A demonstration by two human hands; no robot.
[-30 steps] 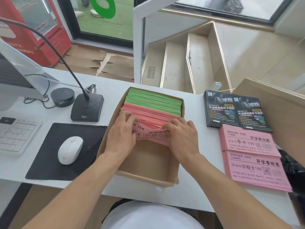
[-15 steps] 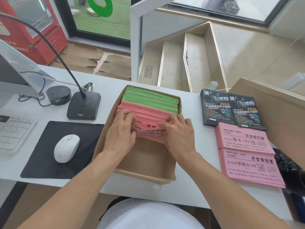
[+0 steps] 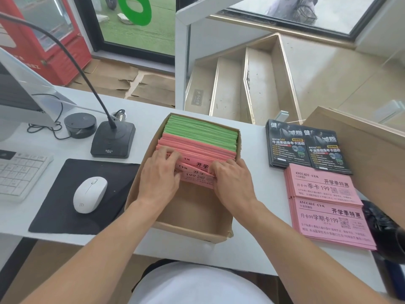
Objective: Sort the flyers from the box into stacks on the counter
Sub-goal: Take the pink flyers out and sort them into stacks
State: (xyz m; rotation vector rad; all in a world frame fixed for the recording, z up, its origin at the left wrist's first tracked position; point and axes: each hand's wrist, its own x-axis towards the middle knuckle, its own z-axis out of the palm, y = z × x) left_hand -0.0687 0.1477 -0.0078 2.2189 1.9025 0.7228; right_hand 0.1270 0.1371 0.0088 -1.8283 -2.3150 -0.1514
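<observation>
Pink flyers (image 3: 198,170) in the box (image 3: 192,216) have been tipped further forward, both hands' fingers (image 3: 169,155) now pinching a front batch, likely ready to lift out.

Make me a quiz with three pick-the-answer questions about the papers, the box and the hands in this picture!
1. Where are the green flyers?
A. at the far end of the box
B. on the mouse pad
C. stacked on the counter

2. How many pink stacks lie on the counter right of the box?
A. none
B. two
C. five

3. What are the left hand and right hand doing?
A. typing
B. holding the mouse
C. gripping pink flyers inside the box

Answers:
1 A, the green edges stand behind the pink ones in the box.
2 B, one pink stack lies behind the other, near the dark flyers.
3 C, both hands' fingers are tucked among the pink sheets.
</observation>
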